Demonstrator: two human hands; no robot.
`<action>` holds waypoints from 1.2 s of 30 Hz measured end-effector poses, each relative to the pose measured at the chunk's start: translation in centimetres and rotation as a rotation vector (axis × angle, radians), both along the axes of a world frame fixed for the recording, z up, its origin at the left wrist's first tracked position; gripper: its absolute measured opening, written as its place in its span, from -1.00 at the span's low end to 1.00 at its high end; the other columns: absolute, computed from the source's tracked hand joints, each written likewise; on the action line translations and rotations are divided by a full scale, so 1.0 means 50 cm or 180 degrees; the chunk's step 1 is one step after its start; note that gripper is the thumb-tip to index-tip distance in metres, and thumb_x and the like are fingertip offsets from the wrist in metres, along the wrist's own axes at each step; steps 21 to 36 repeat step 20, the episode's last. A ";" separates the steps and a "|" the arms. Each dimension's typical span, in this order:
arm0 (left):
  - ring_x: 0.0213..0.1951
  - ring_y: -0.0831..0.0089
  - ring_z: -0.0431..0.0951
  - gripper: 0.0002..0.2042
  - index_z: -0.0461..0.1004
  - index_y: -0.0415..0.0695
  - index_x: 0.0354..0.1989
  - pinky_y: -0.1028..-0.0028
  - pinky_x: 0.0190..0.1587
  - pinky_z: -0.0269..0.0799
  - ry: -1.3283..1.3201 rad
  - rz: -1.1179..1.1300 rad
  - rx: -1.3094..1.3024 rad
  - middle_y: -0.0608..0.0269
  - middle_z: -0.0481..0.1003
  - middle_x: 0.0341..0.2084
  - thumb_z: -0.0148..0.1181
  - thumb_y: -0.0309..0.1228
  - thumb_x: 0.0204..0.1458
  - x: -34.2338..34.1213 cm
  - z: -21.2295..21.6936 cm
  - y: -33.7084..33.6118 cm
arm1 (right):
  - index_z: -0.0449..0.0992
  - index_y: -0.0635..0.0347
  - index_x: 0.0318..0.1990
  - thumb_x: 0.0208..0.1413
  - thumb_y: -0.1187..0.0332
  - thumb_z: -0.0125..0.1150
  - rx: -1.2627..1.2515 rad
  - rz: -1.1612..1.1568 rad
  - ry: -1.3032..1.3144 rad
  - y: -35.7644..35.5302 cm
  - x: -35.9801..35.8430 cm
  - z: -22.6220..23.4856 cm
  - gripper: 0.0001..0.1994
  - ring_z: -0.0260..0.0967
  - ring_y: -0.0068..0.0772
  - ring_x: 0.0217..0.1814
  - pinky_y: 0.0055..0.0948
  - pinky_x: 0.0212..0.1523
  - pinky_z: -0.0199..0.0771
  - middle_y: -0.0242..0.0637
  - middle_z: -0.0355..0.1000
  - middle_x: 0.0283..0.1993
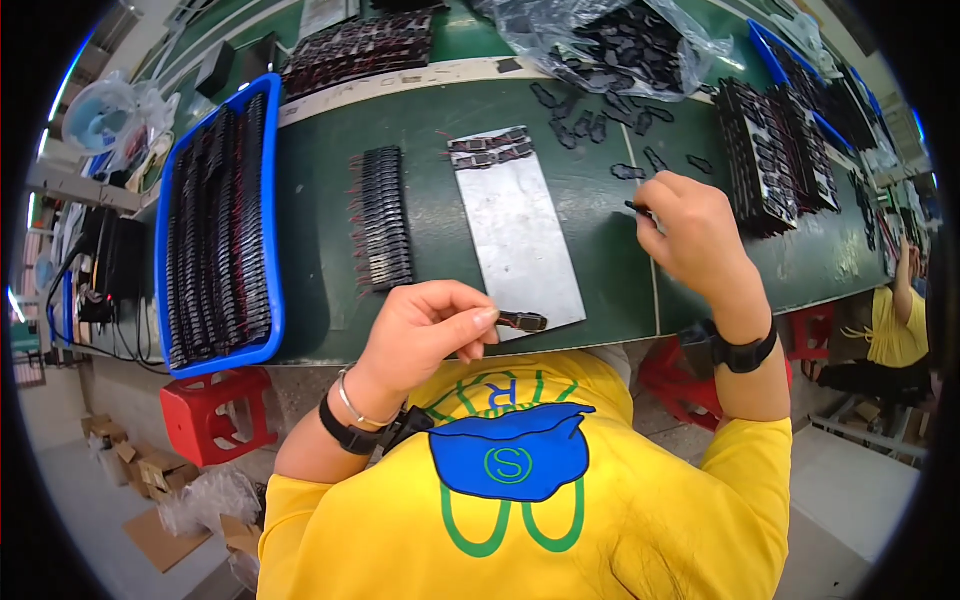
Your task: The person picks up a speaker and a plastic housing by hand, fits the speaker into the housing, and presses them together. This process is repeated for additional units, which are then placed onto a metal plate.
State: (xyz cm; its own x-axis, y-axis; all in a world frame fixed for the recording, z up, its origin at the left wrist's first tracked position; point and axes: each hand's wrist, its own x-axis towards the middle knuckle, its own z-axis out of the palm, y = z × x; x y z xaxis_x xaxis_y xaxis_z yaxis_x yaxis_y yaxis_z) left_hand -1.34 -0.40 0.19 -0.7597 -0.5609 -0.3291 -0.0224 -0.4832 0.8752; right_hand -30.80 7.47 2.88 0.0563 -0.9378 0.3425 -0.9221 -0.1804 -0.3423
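Between the thumb and index finger of my left hand [437, 325] is a small black electronic part [523, 321], held over the near end of a flat metal plate [525, 240]. Two rows of similar parts with red wires [490, 150] lie across the plate's far end. My right hand [697, 232] pinches a small black plastic piece [636, 207] above the table, right of the plate. Loose black plastic pieces [628, 172] lie just beyond that hand. A column of black parts with red wires [381, 218] stands left of the plate.
A blue tray [275, 200] packed with rows of black parts sits at the left. At the back, a clear plastic bag [530, 35] spills black pieces. Stacked loaded plates [765, 165] stand at the right. Red stools [215, 415] are below the table edge; another person [895, 320] sits far right.
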 end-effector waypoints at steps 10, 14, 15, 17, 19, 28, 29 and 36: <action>-0.53 0.65 0.48 -0.90 0.54 -0.28 -0.29 0.66 -0.45 0.44 0.0054 0.0025 -0.0124 0.26 0.54 -0.52 0.17 -0.51 0.09 0.011 -0.001 0.005 | 0.44 0.21 -0.45 -0.22 0.36 0.33 0.1512 -0.0340 0.0800 0.018 0.032 0.059 -0.80 0.42 -0.07 -0.41 -0.24 -0.44 0.39 -0.18 0.43 -0.40; -0.53 0.64 0.48 -0.90 0.54 -0.28 -0.29 0.66 -0.44 0.44 0.0048 0.0015 -0.0172 0.25 0.54 -0.52 0.17 -0.51 0.09 0.008 0.001 0.003 | 0.47 0.24 -0.40 -0.21 0.39 0.32 0.1048 0.0093 0.0184 0.024 0.002 0.051 -0.80 0.41 -0.04 -0.34 -0.20 -0.38 0.41 -0.15 0.41 -0.36; -0.53 0.64 0.48 -0.90 0.54 -0.29 -0.29 0.66 -0.44 0.44 0.0045 0.0001 -0.0199 0.25 0.54 -0.51 0.17 -0.51 0.09 0.008 0.002 0.003 | 0.48 0.25 -0.38 -0.21 0.40 0.32 0.0854 0.0277 0.0007 0.026 -0.001 0.047 -0.79 0.41 -0.03 -0.32 -0.20 -0.36 0.41 -0.14 0.41 -0.35; -0.53 0.64 0.48 -0.90 0.54 -0.28 -0.29 0.65 -0.44 0.45 0.0046 0.0018 -0.0187 0.25 0.54 -0.51 0.17 -0.51 0.10 0.008 0.001 0.006 | 0.49 0.25 -0.35 -0.20 0.41 0.31 0.0980 0.0288 0.0089 0.024 0.006 0.035 -0.79 0.41 -0.03 -0.31 -0.20 -0.34 0.42 -0.12 0.41 -0.34; -0.53 0.63 0.49 -0.90 0.54 -0.28 -0.28 0.65 -0.44 0.45 0.0051 0.0047 -0.0182 0.24 0.54 -0.51 0.17 -0.51 0.10 0.010 -0.001 0.006 | 0.50 0.26 -0.30 -0.19 0.43 0.30 0.1214 0.0306 0.0256 0.012 0.024 0.017 -0.77 0.41 -0.04 -0.29 -0.22 -0.29 0.42 -0.10 0.40 -0.32; -0.53 0.63 0.49 -0.90 0.54 -0.28 -0.28 0.65 -0.44 0.45 0.0040 0.0044 -0.0188 0.24 0.54 -0.51 0.17 -0.51 0.10 0.011 0.000 0.005 | 0.50 0.26 -0.30 -0.19 0.43 0.30 0.1207 0.0305 0.0246 0.012 0.025 0.016 -0.77 0.41 -0.04 -0.29 -0.22 -0.29 0.42 -0.10 0.40 -0.32; -0.53 0.63 0.49 -0.90 0.54 -0.28 -0.28 0.65 -0.44 0.45 0.0040 0.0044 -0.0188 0.24 0.54 -0.51 0.17 -0.51 0.10 0.011 0.000 0.005 | 0.50 0.26 -0.30 -0.19 0.43 0.30 0.1207 0.0305 0.0246 0.012 0.025 0.016 -0.77 0.41 -0.04 -0.29 -0.22 -0.29 0.42 -0.10 0.40 -0.32; -0.53 0.63 0.49 -0.90 0.54 -0.28 -0.28 0.65 -0.44 0.45 0.0040 0.0044 -0.0188 0.24 0.54 -0.51 0.17 -0.51 0.10 0.011 0.000 0.005 | 0.50 0.26 -0.30 -0.19 0.43 0.30 0.1207 0.0305 0.0246 0.012 0.025 0.016 -0.77 0.41 -0.04 -0.29 -0.22 -0.29 0.42 -0.10 0.40 -0.32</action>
